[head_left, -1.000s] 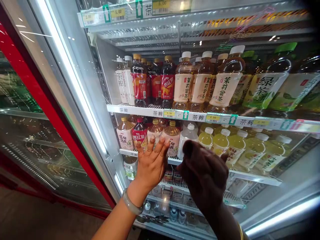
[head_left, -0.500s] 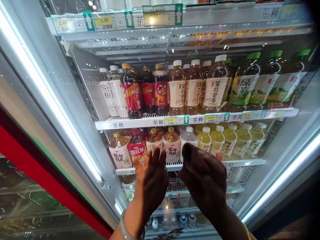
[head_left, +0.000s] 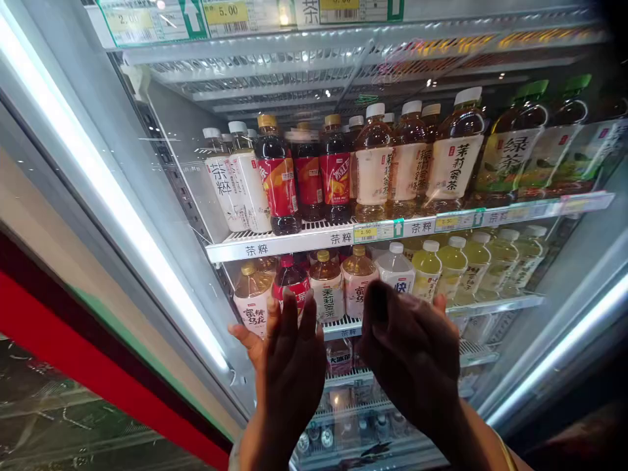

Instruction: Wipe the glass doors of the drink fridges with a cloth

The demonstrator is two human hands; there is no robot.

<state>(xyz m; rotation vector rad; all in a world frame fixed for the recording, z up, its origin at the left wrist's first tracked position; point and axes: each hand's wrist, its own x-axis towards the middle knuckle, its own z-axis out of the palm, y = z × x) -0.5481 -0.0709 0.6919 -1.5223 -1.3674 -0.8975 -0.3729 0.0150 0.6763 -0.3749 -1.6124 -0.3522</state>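
My left hand (head_left: 289, 366) is raised flat with its fingers stretched upward and together, in front of a red-label tea bottle (head_left: 290, 288) and a peach oolong bottle (head_left: 252, 307) on the cooler's second shelf. My right hand (head_left: 412, 360) is held up beside it, back toward me. Its fingers point forward and hold nothing. A white bottle (head_left: 396, 271) and yellow-green bottles (head_left: 454, 265) stand just beyond it. Both hands seem to rest against the cooler's glass front; I cannot tell whether they touch it.
The upper shelf (head_left: 304, 242) carries white bottles (head_left: 240, 183), red iced-tea bottles (head_left: 279, 183), jasmine tea bottles (head_left: 456, 163) and green tea bottles (head_left: 510, 157). Bright light strips (head_left: 112, 203) run down both sides. A red cabinet frame (head_left: 73, 347) stands at the left. Lower shelves hold small bottles.
The view swung right and then tilted up; the red cabinet slid off to the left. Both hands stayed raised side by side, the left falling into shadow.
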